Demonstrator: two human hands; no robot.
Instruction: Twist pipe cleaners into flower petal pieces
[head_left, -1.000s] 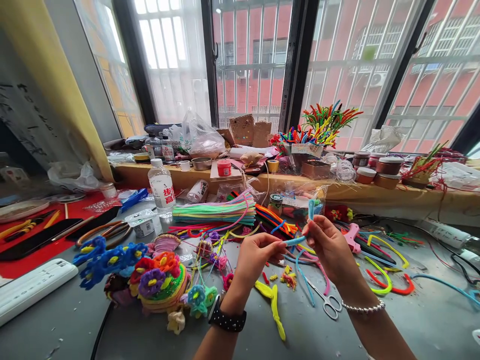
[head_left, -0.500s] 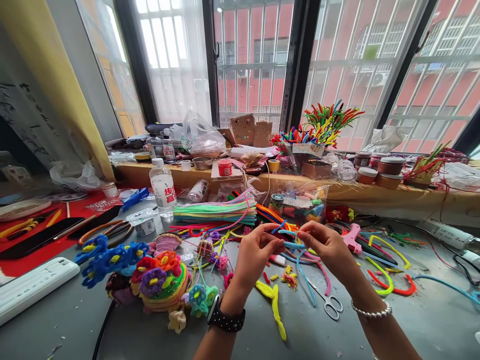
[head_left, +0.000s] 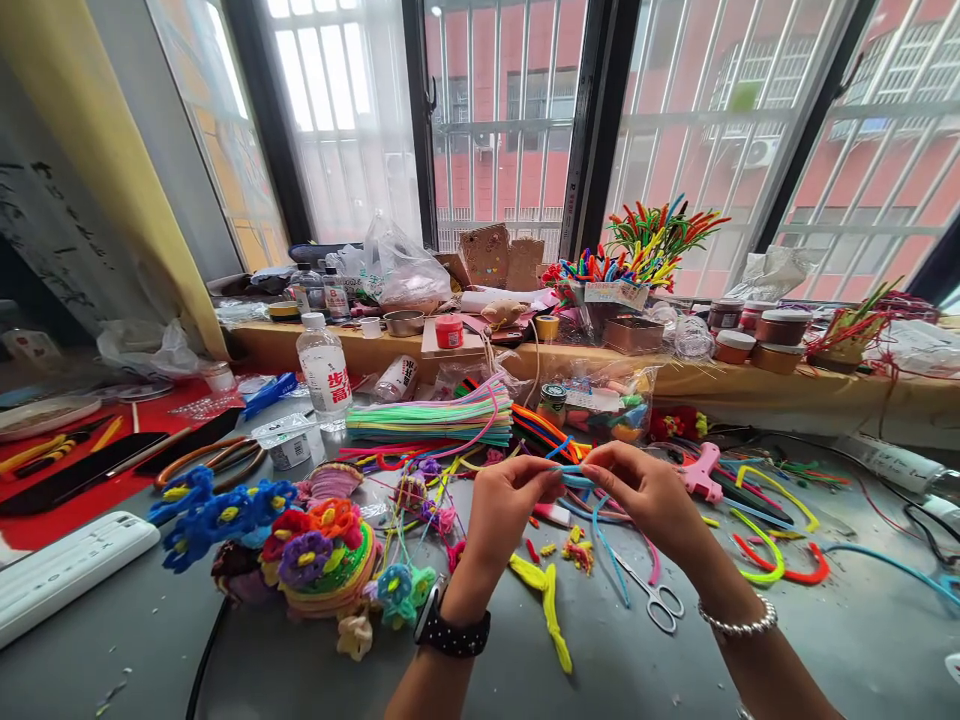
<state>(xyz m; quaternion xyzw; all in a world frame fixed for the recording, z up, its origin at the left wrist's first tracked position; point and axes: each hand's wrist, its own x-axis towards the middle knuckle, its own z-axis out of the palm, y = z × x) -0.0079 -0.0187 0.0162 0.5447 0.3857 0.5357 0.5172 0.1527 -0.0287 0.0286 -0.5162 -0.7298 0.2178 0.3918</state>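
Observation:
Between my two hands, above the grey table, is a folded light-blue pipe cleaner [head_left: 574, 479]. My left hand [head_left: 511, 497] pinches its left end between thumb and fingers; a watch with a dotted black strap is on that wrist. At the other end my right hand [head_left: 634, 490] pinches it too, with a beaded bracelet on the wrist. The fingertips partly cover the piece. Just below lie a twisted yellow pipe-cleaner piece [head_left: 553, 610], small red and yellow bits [head_left: 577, 553] and scissors [head_left: 660, 603].
Pipe-cleaner flowers [head_left: 307, 558] stand at the left, near a white power strip [head_left: 67, 575]. Behind are a bundle of pastel pipe cleaners [head_left: 427, 422] and a water bottle [head_left: 325, 375]. A pink glue gun [head_left: 703, 472] and loose coloured stems [head_left: 780, 565] lie at the right.
My hands have drawn slightly closer together around the light-blue pipe cleaner, and its strands now lie closer to each other. The things on the table are where they were.

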